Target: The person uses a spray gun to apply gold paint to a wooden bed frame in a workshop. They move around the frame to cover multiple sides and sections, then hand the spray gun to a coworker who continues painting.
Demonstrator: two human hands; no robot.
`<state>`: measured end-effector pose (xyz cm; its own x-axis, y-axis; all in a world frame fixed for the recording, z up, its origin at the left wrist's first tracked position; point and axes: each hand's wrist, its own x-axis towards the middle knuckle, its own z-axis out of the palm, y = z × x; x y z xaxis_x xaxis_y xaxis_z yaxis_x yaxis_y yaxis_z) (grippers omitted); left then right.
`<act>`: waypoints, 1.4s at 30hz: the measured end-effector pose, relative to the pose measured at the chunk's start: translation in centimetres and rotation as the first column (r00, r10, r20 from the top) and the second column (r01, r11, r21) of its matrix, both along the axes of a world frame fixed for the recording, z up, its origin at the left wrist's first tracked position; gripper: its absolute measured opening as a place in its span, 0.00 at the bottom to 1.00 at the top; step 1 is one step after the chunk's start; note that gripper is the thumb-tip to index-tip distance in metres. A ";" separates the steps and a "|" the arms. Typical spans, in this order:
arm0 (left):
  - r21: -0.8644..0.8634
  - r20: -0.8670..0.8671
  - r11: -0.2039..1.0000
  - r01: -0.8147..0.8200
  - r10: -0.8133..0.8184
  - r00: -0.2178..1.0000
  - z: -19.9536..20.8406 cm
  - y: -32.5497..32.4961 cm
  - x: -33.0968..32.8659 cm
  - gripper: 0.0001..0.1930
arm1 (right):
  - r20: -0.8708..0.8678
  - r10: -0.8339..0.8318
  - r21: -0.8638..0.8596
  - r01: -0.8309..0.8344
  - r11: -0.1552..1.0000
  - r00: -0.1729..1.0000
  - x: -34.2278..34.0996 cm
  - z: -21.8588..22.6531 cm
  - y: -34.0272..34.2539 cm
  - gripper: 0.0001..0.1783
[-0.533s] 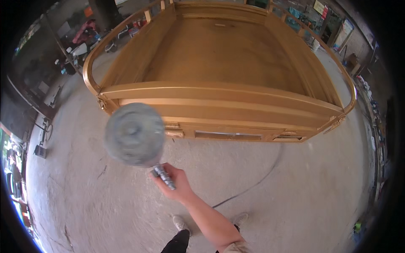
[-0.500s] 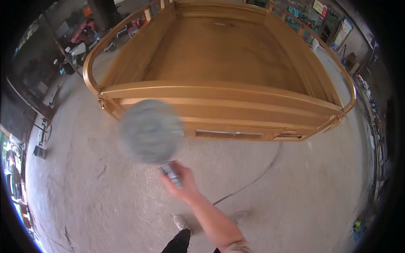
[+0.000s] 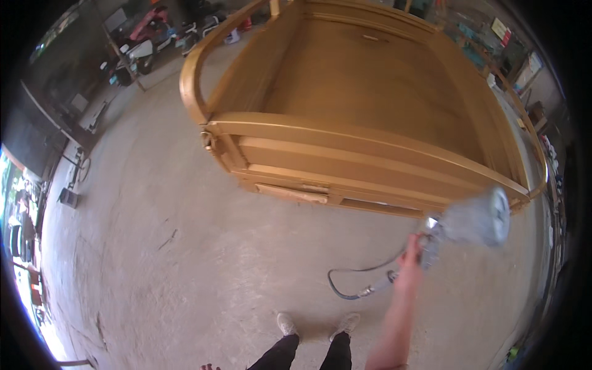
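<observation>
My right hand (image 3: 412, 254) is closed round the handle of a paint spray gun (image 3: 430, 246). The gun's large pale grey cup (image 3: 472, 219) is tilted to the right and smeared by motion. A dark hose (image 3: 345, 297) loops off the bottom of the gun. Just beyond the cup stands the right part of a gold-painted cargo bed's tailgate (image 3: 370, 161); in this view the cup overlaps its lower right edge. Of my left hand (image 3: 210, 367) only some fingertips show at the bottom edge; they look apart, with nothing seen in them.
The cargo bed has curved side rails (image 3: 192, 83) and a latch (image 3: 208, 140) at its left corner. Grey concrete floor (image 3: 179, 277) lies around my shoes (image 3: 287, 323). Parked motorbikes (image 3: 139, 55) stand at the back left. A small dark box (image 3: 68, 198) sits at the far left.
My right hand has swung the spray gun from the left of the tailgate to its right end. The view has turned, and my left fingertips now show at the bottom.
</observation>
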<state>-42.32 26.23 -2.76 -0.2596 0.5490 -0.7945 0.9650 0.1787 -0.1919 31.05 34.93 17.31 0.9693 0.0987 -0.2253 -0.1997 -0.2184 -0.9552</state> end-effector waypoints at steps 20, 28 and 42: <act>0.108 -0.010 0.974 -0.199 0.202 0.979 -1.9 -2.2 -5.7 0.32 | 0.141 -0.089 -0.323 0.131 0.937 0.986 -4.8 -4.7 0.9 0.30; 0.109 0.073 0.992 -0.063 0.055 0.996 -3.6 0.8 0.9 0.31 | -0.297 0.103 -0.198 -0.167 0.966 0.949 -11.0 -6.8 7.7 0.21; 0.136 0.251 0.989 -0.059 0.024 0.968 -4.5 -5.9 10.6 0.30 | -0.006 0.106 -0.144 -0.106 0.984 0.994 -0.8 -16.6 -3.1 0.30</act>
<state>-31.74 20.29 -7.24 -0.0895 0.6533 -0.7518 0.9703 0.2276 0.0823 30.26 31.83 0.69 0.9554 0.1675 -0.2433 -0.1669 -0.3735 -0.9125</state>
